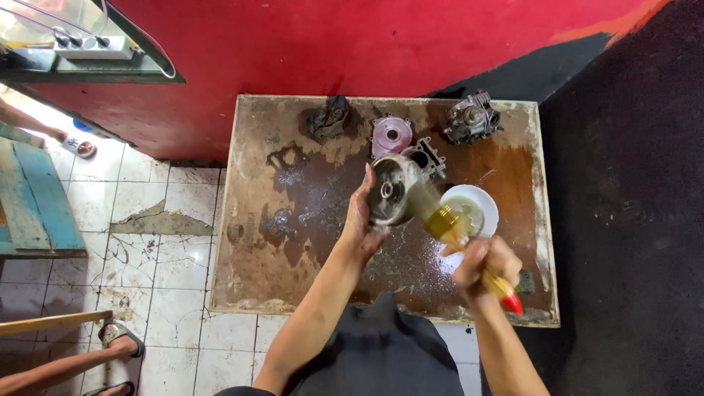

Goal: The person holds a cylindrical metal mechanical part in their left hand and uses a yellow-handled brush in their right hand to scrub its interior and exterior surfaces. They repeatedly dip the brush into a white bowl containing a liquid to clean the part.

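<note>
While the left hand grips a round metal engine cover mid-frame, the right hand grips a paintbrush.
Cover tilted toward brush bristles, above wet tabletop and white bowl, likely catching drips.

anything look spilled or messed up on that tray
Yes. The tray is wet and stained, dark liquid pooled across its middle. The left hand holds a metal part above it while the right hand works a paintbrush against it.
</note>
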